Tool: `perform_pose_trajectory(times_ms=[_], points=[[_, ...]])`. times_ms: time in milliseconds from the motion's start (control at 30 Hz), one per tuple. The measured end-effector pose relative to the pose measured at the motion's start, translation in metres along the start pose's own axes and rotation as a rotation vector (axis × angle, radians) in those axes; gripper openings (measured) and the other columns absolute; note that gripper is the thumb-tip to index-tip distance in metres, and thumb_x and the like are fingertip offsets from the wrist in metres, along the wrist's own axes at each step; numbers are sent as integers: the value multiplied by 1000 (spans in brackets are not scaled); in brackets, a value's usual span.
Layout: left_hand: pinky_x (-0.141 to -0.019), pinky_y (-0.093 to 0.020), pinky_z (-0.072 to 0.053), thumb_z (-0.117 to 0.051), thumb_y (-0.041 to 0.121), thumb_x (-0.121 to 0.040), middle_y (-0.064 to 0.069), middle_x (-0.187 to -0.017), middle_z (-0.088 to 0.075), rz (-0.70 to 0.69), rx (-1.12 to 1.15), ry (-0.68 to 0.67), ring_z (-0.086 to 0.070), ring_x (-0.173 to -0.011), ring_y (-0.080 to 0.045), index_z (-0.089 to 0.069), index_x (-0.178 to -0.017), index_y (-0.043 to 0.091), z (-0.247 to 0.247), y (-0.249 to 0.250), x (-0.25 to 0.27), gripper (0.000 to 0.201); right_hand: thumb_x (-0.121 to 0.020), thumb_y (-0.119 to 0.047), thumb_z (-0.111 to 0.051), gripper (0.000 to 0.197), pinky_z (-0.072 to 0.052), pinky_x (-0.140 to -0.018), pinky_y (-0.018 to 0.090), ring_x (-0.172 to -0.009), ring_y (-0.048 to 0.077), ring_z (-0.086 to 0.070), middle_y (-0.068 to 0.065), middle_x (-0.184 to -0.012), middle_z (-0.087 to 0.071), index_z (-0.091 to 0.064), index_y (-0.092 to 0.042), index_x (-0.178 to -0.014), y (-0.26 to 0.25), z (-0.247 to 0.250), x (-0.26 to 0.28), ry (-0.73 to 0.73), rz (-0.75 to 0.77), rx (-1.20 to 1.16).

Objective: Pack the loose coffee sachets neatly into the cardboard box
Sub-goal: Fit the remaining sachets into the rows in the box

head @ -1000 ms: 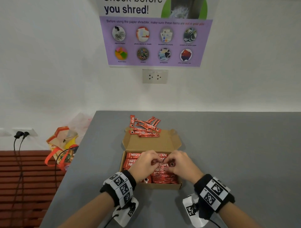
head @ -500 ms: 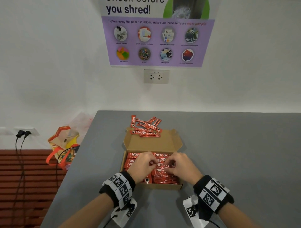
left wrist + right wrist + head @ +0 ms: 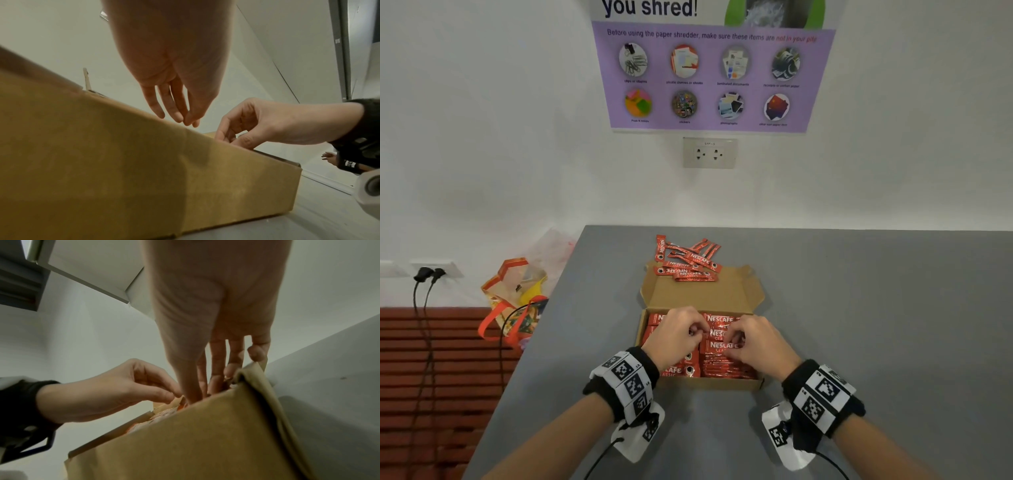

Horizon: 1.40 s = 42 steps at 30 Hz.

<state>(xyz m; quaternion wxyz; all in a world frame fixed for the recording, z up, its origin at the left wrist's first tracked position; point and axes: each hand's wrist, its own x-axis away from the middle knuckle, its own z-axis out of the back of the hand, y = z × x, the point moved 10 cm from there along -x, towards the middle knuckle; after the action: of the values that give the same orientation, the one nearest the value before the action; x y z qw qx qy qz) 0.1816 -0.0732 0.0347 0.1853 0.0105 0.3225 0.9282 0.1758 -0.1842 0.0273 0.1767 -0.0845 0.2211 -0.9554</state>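
An open cardboard box sits on the grey table, its lid folded back. Red Nescafe sachets lie in rows inside. Both hands hover over the box's middle with curled fingers. My left hand pinches the edge of a sachet on the top layer, and my right hand pinches it from the other side. The right wrist view shows the left hand with thumb and forefinger together on a sachet edge. A loose sachet pile lies behind the lid.
The table's left edge runs close to the box. Past that edge a colourful bag sits low down, with cables plugged into a wall outlet. A wall with a poster stands behind the table.
Both hands have stayed over the box's middle; only the fingers have shifted slightly on the top sachets. The loose pile has not moved.
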Motion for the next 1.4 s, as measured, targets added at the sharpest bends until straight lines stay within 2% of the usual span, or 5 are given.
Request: perform_pose_trajectory(times_ms=[200, 600, 833, 1167, 1400], points=[[-70, -5, -40, -57, 4, -87, 2, -99, -63, -6, 17, 18, -48, -74, 3, -71, -95, 12, 0, 1, 0, 17, -77, -29, -75, 16, -50, -76, 23, -81, 5, -56, -11, -86, -57, -69, -20, -90, 2, 3, -1, -1, -16, -22], [-100, -21, -28, -57, 14, -90, 9, -113, -49, 164, -64, 320, -42, -111, -6, -63, -107, 17, 77, -45, 5, 19, -87, -29, -63, 12, -40, -69, 10, -79, -3, -51, -14, -87, -55, -67, -19, -92, 5, 30, -12, 45, -43, -153], [-87, -21, -37, -60, 12, -89, -10, -119, -58, 300, -84, 155, -51, -107, -17, -59, -116, 7, 108, -84, -40, 27, -78, -34, -72, 46, -38, -92, 26, -111, 15, -52, 2, -123, -57, -58, -17, -119, -16, 59, -100, 9, -12, -143], [-103, -32, -39, -64, 23, -86, -12, -134, -50, 453, -182, -337, -50, -121, -27, -35, -137, 10, 74, -115, -110, 60, -61, -44, -83, 105, -32, -108, 53, -132, 40, -33, 17, -147, -23, -21, -28, -145, 21, -3, -202, -310, -235, 146], [-98, -37, -45, -65, 27, -85, -13, -127, -54, 567, -234, -281, -55, -114, -28, -43, -126, 9, 63, -165, -155, 51, -61, -44, -83, 111, -21, -110, 60, -139, 44, -12, 18, -153, -5, -13, -36, -147, 34, -16, -244, -383, -179, 289]])
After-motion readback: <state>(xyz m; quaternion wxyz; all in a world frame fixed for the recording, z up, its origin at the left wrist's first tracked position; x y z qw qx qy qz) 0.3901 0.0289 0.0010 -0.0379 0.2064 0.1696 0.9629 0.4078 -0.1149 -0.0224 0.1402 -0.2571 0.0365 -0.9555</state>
